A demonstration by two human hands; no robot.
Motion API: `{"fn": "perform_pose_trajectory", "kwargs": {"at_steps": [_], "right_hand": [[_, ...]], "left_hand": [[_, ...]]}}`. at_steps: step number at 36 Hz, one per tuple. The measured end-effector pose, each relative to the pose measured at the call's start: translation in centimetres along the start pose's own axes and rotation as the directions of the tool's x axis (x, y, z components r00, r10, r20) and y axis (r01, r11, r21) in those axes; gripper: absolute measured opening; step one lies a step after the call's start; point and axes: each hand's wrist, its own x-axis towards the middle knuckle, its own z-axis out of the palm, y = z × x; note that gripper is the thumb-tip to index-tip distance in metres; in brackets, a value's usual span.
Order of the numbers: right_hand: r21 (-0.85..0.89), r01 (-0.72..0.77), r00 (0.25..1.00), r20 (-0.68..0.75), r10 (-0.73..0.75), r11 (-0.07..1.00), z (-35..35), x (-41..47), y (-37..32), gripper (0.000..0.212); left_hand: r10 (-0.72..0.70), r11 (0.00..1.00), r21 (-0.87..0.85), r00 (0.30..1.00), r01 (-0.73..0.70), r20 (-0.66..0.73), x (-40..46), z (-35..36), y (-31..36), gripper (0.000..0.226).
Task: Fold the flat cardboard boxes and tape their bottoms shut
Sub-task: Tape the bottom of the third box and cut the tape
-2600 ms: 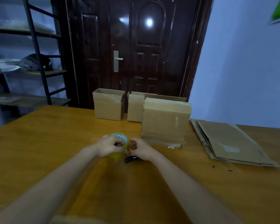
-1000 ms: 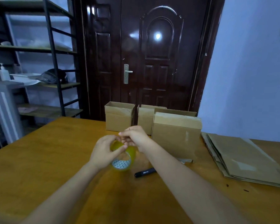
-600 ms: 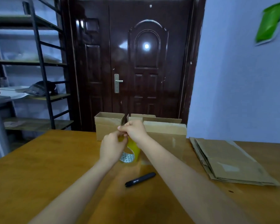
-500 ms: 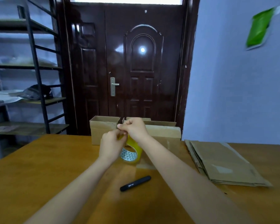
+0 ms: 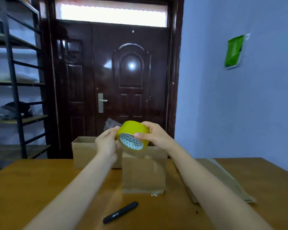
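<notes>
A person's two bare arms reach forward over a wooden bench (image 5: 32, 188). Both hands are raised above the bench and hold a roll of yellow tape (image 5: 132, 134) between them, in front of a dark brown door (image 5: 120, 77). The right hand (image 5: 154, 135) grips the roll from the right, fingers curled over its top and thumb on its near rim. The left hand (image 5: 106, 143) pinches at the roll's left side, where a loose end of clear tape (image 5: 110, 124) sticks up.

Below the hands, folded cardboard boxes stand toward the far edge of the bench: one box (image 5: 144, 170) nearer the middle, and another box (image 5: 83, 151) behind it to the left with its top open. A stack of flat cardboard (image 5: 223, 178) lies along the right edge, partly hidden by the right forearm. A black pen (image 5: 120, 212) lies on the bench near the front edge, between the two forearms.

Metal shelves (image 5: 15, 80) stand at the left. A green packet (image 5: 234, 50) hangs on the pale blue wall at the right.
</notes>
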Motion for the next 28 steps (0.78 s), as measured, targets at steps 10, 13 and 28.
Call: {"fn": "perform_pose_trajectory", "kwargs": {"at_steps": [10, 13, 28], "right_hand": [[-0.25, 0.034, 0.999, -0.008, -0.037, 0.968, -4.9, 1.9, -3.5, 0.027], [-0.357, 0.05, 0.998, -0.007, -0.056, 0.933, -6.2, 2.6, -4.0, 0.026], [-0.716, -0.021, 0.999, 0.009, 0.039, 0.698, -10.0, 4.9, -4.9, 0.028]], "left_hand": [[-0.129, 0.985, -0.097, 0.982, 0.143, 0.14, 2.3, 3.2, 1.1, 0.015], [-0.119, 0.986, -0.095, 0.981, 0.135, 0.153, 2.6, 4.0, 1.3, 0.005], [-0.029, 0.953, 0.302, 0.983, -0.028, 0.182, 4.1, 8.0, 1.2, 0.014]]}}
